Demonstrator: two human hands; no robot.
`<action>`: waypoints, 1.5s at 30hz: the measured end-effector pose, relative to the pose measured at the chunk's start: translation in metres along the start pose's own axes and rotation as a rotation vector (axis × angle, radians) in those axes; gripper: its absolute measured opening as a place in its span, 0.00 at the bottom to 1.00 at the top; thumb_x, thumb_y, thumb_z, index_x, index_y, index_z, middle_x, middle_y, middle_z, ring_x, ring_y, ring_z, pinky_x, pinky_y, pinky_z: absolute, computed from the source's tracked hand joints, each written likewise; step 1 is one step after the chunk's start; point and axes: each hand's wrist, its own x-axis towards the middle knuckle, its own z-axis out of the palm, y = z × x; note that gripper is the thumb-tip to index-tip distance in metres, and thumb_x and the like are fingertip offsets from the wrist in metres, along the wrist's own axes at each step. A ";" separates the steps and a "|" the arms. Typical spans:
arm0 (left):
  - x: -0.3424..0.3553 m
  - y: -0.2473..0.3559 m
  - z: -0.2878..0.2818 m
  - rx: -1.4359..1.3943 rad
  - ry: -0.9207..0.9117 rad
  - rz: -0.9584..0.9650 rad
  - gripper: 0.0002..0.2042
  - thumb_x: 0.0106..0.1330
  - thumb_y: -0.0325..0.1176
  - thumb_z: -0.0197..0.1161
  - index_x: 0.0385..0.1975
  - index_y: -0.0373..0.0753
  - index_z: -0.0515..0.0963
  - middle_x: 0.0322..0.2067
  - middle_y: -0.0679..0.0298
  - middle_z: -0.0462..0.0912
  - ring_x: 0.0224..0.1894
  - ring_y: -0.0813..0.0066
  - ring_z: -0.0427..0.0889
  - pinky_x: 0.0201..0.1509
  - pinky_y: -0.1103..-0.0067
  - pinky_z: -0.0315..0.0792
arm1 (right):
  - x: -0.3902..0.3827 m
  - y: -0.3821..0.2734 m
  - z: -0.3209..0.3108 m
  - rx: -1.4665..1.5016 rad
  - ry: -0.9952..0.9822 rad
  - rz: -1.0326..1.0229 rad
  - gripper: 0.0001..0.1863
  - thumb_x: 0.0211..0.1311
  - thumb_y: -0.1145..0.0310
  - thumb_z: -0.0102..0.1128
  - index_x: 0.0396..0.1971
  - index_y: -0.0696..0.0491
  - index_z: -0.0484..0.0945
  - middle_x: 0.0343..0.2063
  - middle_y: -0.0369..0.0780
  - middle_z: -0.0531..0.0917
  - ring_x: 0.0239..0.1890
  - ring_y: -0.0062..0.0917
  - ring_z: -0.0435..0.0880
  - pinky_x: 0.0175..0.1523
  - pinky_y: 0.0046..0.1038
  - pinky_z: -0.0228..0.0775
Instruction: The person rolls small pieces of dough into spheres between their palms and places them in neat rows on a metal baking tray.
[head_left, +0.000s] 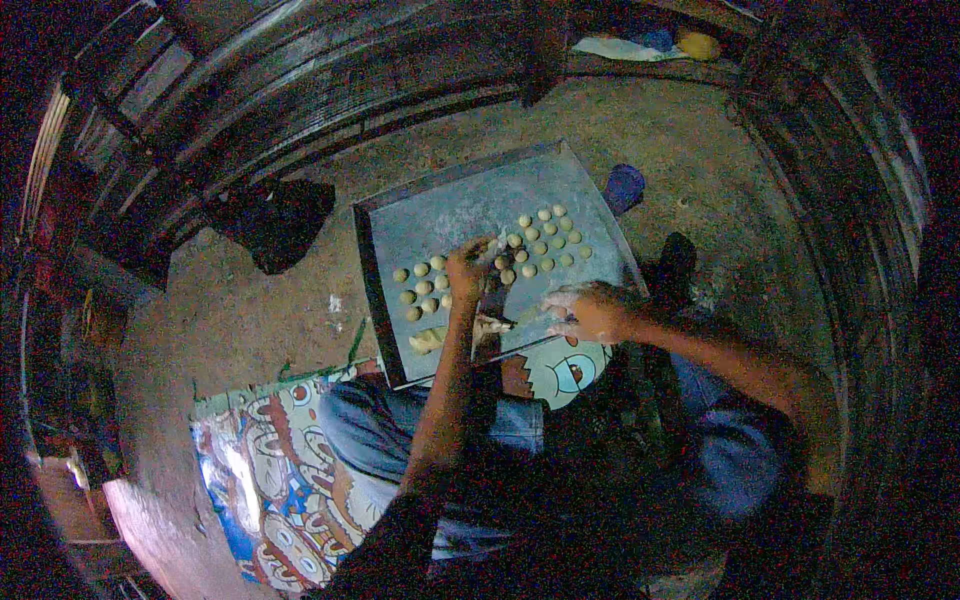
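Observation:
A metal tray holds several round pale dough balls in rows at left and right. Over the middle of it is my left hand, floury, its fingers bent and closed; what they hold is too small to make out. My right hand hovers at the tray's near right, its whitened fingers loosely curved and apart, with nothing clear between them. An uneven pale dough piece lies at the near left, and a small elongated thing, unclear, sits between the hands.
The tray rests near my bent legs in jeans. A cartoon-printed mat lies on the concrete floor. A blue cup stands behind the tray's right corner, a dark bundle at left. Dark slatted structures and a shelf surround the floor.

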 end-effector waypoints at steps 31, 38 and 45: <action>0.090 -0.016 0.038 0.295 -0.513 -0.027 0.10 0.52 0.27 0.63 0.34 0.45 0.86 0.28 0.60 0.87 0.29 0.67 0.86 0.37 0.74 0.78 | -0.033 -0.019 -0.014 0.153 -0.073 0.204 0.17 0.62 0.58 0.62 0.43 0.55 0.79 0.32 0.46 0.82 0.38 0.43 0.82 0.44 0.41 0.73; 0.087 -0.026 0.026 0.198 -0.391 0.227 0.17 0.50 0.26 0.66 0.43 0.40 0.83 0.38 0.52 0.86 0.41 0.57 0.86 0.45 0.69 0.78 | -0.035 -0.021 -0.010 0.049 0.100 0.132 0.15 0.63 0.60 0.60 0.40 0.56 0.78 0.32 0.47 0.81 0.38 0.44 0.81 0.45 0.41 0.72; 0.026 0.003 -0.042 0.226 -0.407 0.133 0.15 0.54 0.27 0.63 0.44 0.37 0.80 0.37 0.51 0.86 0.39 0.54 0.86 0.44 0.67 0.77 | -0.021 -0.002 -0.011 -0.062 -0.121 0.048 0.08 0.61 0.66 0.55 0.32 0.56 0.76 0.30 0.47 0.80 0.37 0.44 0.81 0.44 0.41 0.72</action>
